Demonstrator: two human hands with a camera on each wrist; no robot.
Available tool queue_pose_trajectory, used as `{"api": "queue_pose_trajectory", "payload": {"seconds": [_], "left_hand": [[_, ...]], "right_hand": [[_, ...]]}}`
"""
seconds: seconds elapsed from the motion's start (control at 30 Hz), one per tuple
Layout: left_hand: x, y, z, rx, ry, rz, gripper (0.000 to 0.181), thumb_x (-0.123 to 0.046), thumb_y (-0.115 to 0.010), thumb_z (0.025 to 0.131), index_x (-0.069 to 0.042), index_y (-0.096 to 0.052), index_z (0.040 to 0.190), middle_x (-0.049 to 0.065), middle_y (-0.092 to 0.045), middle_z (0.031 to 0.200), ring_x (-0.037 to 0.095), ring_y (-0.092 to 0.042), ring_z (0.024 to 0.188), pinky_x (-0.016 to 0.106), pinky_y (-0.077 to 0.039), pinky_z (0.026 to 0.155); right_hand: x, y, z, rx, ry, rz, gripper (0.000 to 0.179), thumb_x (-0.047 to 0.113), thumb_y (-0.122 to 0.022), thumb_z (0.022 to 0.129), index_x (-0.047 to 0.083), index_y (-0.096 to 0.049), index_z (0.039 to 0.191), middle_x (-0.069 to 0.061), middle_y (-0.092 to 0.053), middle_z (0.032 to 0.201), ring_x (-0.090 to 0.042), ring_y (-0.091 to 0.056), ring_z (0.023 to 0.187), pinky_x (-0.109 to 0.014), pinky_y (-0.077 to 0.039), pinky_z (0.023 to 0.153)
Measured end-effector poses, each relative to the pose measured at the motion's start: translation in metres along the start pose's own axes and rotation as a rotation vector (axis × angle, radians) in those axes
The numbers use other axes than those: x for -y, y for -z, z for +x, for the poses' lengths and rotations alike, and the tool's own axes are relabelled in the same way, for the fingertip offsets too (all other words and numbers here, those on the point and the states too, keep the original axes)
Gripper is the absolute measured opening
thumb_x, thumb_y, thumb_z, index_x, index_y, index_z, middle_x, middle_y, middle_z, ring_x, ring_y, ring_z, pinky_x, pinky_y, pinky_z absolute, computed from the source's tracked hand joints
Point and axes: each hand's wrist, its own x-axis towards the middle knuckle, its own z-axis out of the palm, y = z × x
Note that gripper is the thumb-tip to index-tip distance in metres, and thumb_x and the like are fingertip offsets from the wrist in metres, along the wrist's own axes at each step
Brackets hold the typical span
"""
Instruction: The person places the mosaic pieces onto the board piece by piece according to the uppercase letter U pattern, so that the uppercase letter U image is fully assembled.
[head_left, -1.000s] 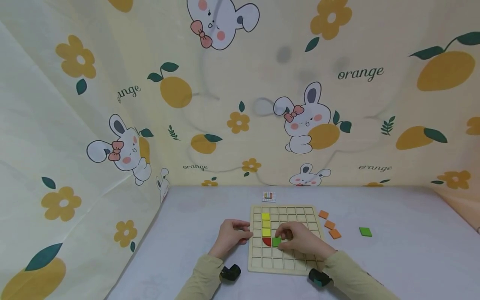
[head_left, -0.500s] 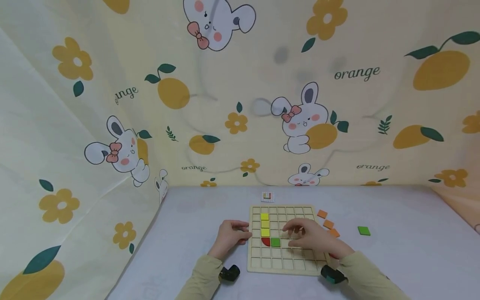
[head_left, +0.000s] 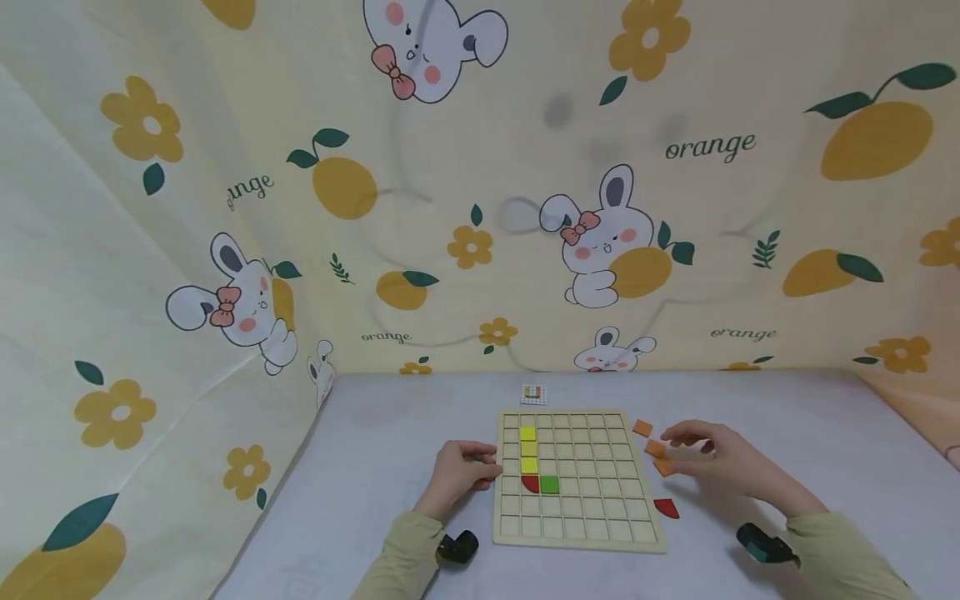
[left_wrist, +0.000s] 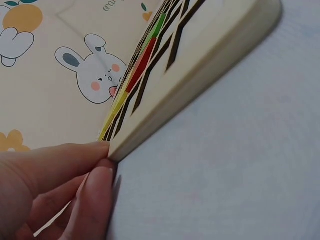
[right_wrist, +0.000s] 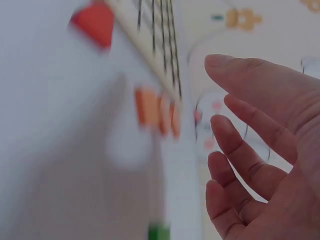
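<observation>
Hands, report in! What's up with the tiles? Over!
Left hand touches board. Right hand empty, near orange tiles. Five tiles on board. Nothing seen in the way.

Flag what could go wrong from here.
The right hand hovers by three close-set orange square tiles; picking one might knock another. The loose red quarter-circle tile lies beside the pale wooden grid board; the same hand could brush it. The left hand, touching the board, might shift it.
</observation>
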Motion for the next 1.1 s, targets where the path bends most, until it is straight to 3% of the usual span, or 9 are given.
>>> {"api": "queue_pose_trajectory", "payload": {"seconds": [0.37,0.67,0.93,1.1], "left_hand": [[-0.002,-0.001,-0.002,0.02,-0.002,-0.003,0.032,-0.005,-0.081,0.074,-0.004,-0.071,0.104,0.004,-0.064,0.083,0.012,-0.061,0.061,0.026,-0.056,0.055],[-0.002,-0.002,-0.001,0.025,-0.006,-0.004,0.033,-0.004,-0.08,0.074,-0.004,-0.071,0.105,0.004,-0.064,0.082,0.012,-0.061,0.06,0.027,-0.056,0.056],[-0.002,0.0,-0.001,0.022,-0.013,-0.015,0.031,-0.004,-0.08,0.074,-0.004,-0.071,0.103,0.004,-0.064,0.082,0.011,-0.061,0.06,0.027,-0.056,0.055],[-0.002,0.001,-0.002,0.02,-0.022,-0.017,0.03,-0.003,-0.08,0.074,-0.004,-0.072,0.102,0.004,-0.064,0.081,0.012,-0.061,0.06,0.027,-0.056,0.055]], "right_hand": [[-0.061,0.03,-0.025,-0.002,-0.134,-0.065,0.048,0.027,-0.079,0.078,0.003,-0.063,0.116,-0.01,-0.064,0.109,-0.03,-0.055,0.099,-0.039,-0.049,0.076],[-0.077,0.037,-0.029,0.062,-0.183,-0.022,0.055,0.028,-0.077,0.08,-0.001,-0.058,0.122,-0.019,-0.059,0.121,-0.041,-0.049,0.114,-0.051,-0.048,0.089],[-0.08,0.038,-0.027,0.089,-0.158,-0.035,0.049,0.022,-0.075,0.082,-0.001,-0.059,0.122,-0.015,-0.06,0.12,-0.033,-0.052,0.11,-0.023,-0.048,0.081],[-0.085,0.037,-0.026,0.085,-0.131,-0.038,0.043,0.023,-0.074,0.083,0.002,-0.061,0.119,-0.012,-0.06,0.119,-0.014,-0.052,0.104,-0.02,-0.047,0.081]]}}
